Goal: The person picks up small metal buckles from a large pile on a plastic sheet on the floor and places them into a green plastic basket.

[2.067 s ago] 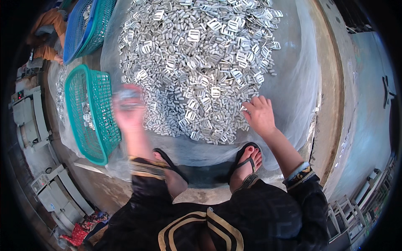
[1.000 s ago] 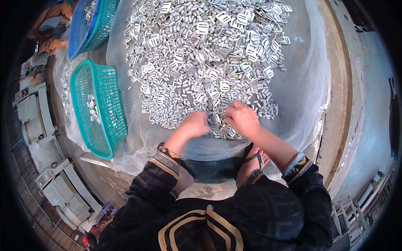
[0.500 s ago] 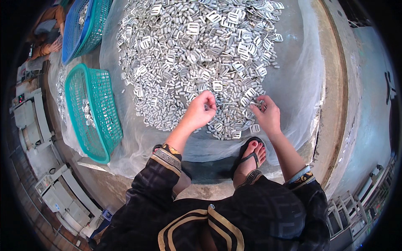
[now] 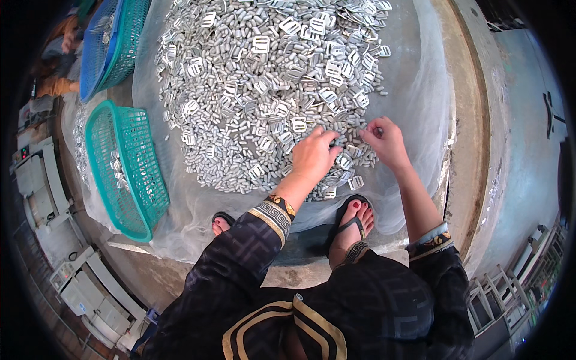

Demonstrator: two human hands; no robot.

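Many silvery slotted buckles, rounded grey pellets; left fingers apart; right fingers curled, cannot tell if pinching.

- Cool, fairly even light falls brightest across the pile of metal pieces, which glints with small white highlights.
- The plastic sheet carries a soft, milky sheen at the right.
- Deep shadow lies between the feet, and the black clothes lose much detail.
- The left hand and right hand look fairly sharp.
- The machines look dimmer and softer.
- Fisheye distortion bends the ledge; the corners fall to black.
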